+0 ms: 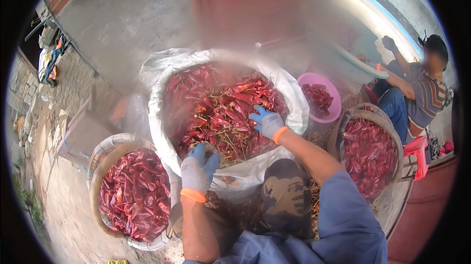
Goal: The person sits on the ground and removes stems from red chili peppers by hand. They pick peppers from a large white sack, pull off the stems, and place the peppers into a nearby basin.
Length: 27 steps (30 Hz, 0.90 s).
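Observation:
A large white woven sack (156, 116) with a rolled-down rim stands before me, filled with dried red chili peppers (220, 120). Pale stems lie among the peppers, mostly near the middle and front. My left hand (198, 164), in a grey-and-blue coated work glove with an orange cuff, is at the sack's near left edge. Its fingers are curled, and whether they hold a pepper is hidden. My right hand (270, 118), gloved alike, reaches over the peppers at the right side with its fingers apart, and no pepper shows in it.
Baskets of red peppers stand at left (95, 194) and right (395, 153). Beyond the sack's right side is a pink basin (336, 104) holding peppers. A seated person (423, 91) works beside a large pale-rimmed container (362, 67). A concrete wall (125, 17) and red door (257, 6) rise behind.

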### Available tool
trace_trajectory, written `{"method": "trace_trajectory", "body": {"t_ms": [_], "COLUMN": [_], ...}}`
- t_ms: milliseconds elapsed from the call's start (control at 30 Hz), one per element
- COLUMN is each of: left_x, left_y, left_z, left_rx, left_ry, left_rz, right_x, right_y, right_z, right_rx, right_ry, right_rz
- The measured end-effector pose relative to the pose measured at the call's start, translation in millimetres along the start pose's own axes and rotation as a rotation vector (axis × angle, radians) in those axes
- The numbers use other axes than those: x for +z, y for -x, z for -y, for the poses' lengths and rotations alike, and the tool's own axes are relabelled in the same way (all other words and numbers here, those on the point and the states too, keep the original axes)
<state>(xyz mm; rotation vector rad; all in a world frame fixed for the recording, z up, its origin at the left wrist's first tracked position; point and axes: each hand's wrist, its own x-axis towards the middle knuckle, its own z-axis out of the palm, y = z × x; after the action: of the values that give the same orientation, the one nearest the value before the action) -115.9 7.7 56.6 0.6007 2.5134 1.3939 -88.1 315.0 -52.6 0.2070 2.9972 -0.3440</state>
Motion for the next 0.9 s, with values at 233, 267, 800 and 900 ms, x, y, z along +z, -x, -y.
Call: {"method": "trace_trajectory", "body": {"t_ms": [233,267,800,900], "left_x": [17.4,21.8,42.6,0.6], "left_y": [-7.5,-5.7,12.2,38.9], "left_z": [0.1,-3.0,39.7,0.0], "left_rx": [0.038,0.055,0.31,0.271], "left_ry": [-0.063,-0.066,0.152,0.035], "left_rz": [-0.052,-0.04,-0.031,-0.151], "right_x": [-11.4,-15.3,-128.4,-135.9], "right_y": [8.0,13.6,94.3,98.3], "right_z": [-4.2,-2.2,96.9,100.9], "right_rx": [0.042,0.062,-0.139,-0.167], "right_ry": [-0.463,-0.574,-1.037,-0.889], "right_rz": [-0.109,-0.095,0.399,0.346]}}
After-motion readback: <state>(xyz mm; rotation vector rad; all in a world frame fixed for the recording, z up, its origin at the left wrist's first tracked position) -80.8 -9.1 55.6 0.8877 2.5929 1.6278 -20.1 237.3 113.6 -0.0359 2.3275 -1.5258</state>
